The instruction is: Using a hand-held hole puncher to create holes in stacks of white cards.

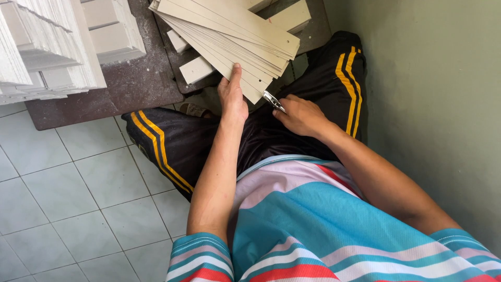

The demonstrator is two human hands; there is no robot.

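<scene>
Cardboard strips (229, 31), thin, light and bendy, look best pinched near their ends, where the left hand (233, 96) grips them while the right hand (300, 116) holds metal pliers (273, 100).

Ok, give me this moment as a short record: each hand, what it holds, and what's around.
left hand: grips the near end of a fanned stack of beige strips
right hand: holds a small metal tool, tip at the strips' corner
posture: seated, legs in black trousers with yellow stripes
nearby: white stacked pieces on a dark mat; tiled floor; green wall
</scene>
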